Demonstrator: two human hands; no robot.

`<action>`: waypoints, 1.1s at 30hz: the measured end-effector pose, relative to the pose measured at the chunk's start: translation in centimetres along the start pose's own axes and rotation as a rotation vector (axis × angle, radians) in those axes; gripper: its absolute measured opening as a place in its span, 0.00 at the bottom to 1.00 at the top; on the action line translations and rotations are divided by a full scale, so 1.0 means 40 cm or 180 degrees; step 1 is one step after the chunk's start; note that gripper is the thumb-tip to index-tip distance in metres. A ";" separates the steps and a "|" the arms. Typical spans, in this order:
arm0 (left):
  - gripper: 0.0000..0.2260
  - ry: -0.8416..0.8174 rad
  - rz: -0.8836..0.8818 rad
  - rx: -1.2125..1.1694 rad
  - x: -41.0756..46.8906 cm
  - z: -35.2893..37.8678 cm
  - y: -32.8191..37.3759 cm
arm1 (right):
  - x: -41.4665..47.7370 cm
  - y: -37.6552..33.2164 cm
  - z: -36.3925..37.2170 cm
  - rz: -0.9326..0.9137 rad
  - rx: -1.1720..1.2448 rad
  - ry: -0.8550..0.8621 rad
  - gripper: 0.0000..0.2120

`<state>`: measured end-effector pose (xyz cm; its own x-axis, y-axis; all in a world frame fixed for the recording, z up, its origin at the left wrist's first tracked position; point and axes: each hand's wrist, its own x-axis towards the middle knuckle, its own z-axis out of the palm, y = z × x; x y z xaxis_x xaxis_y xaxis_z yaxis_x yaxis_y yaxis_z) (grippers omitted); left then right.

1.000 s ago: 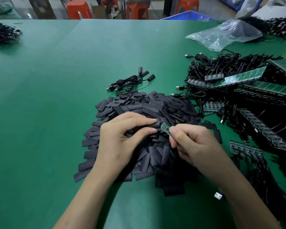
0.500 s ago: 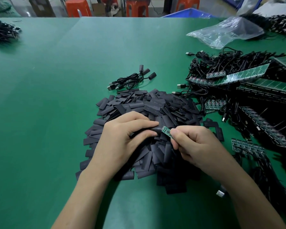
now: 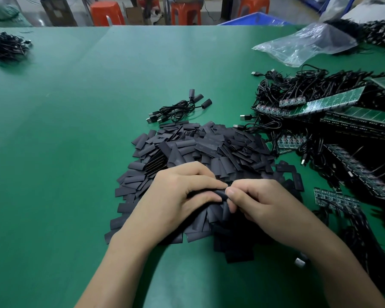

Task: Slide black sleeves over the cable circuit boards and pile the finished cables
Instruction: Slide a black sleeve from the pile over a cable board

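My left hand (image 3: 178, 196) pinches a black sleeve (image 3: 219, 194) between thumb and forefinger, just above a big heap of loose black sleeves (image 3: 200, 152). My right hand (image 3: 260, 203) meets it fingertip to fingertip, its thumb and fingers curled at the sleeve's right end. The small green circuit board is hidden, no green shows between the hands. A cable's white plug (image 3: 299, 262) lies under my right forearm. A small pile of sleeved cables (image 3: 178, 108) lies beyond the heap.
Tangled black cables with green board strips (image 3: 333, 101) crowd the right side. A board strip (image 3: 336, 200) lies near my right wrist. A clear plastic bag (image 3: 307, 44) sits at the far right, another cable bundle (image 3: 5, 46) at the far left. The green table (image 3: 65, 141) surrounds all this.
The green board, visible between my fingertips before, has gone out of sight inside the black sleeve. My two hands have closed together, fingertips now touching.
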<state>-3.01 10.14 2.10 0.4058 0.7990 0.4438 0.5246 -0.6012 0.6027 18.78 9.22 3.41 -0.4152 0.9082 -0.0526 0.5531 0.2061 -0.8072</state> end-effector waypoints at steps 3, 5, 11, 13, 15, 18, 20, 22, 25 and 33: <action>0.08 0.0112 -0.0035 0.0014 0.000 0.000 -0.003 | 0.004 0.003 -0.001 0.0083 0.0307 0.0032 0.12; 0.08 0.0238 -0.0059 0.0041 0.000 -0.002 -0.004 | 0.005 0.005 -0.006 0.0129 0.0622 0.0064 0.10; 0.08 0.0542 -0.0027 0.0038 -0.002 -0.002 0.003 | 0.007 0.004 -0.013 0.0077 0.0924 0.0114 0.09; 0.08 0.0600 0.0017 0.0025 -0.002 -0.001 0.004 | 0.008 0.008 -0.014 0.0081 0.0937 0.0105 0.08; 0.08 0.0607 0.0071 0.0019 -0.001 0.003 0.006 | 0.008 0.012 -0.014 0.0080 0.0909 0.0122 0.08; 0.08 0.0610 0.0142 0.0056 -0.002 0.006 0.005 | 0.007 0.016 -0.013 0.0108 0.0929 0.0138 0.09; 0.08 0.0603 0.0161 0.0047 -0.003 0.008 0.005 | 0.006 0.016 -0.012 0.0127 0.0958 0.0112 0.09; 0.08 0.0579 0.0185 0.0033 -0.005 0.011 0.005 | 0.005 0.013 -0.011 0.0121 0.0984 0.0084 0.09; 0.08 0.0543 0.0181 0.0031 -0.004 0.017 0.007 | 0.005 0.011 -0.009 0.0117 0.1037 0.0075 0.09; 0.08 0.0726 0.0096 0.0095 -0.002 0.002 0.011 | 0.007 0.001 -0.008 0.0054 0.1558 0.0385 0.07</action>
<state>-2.76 9.79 2.29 0.2438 0.7605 0.6018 0.5380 -0.6224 0.5685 18.93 9.61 3.57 -0.3064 0.9516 -0.0230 0.1436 0.0223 -0.9894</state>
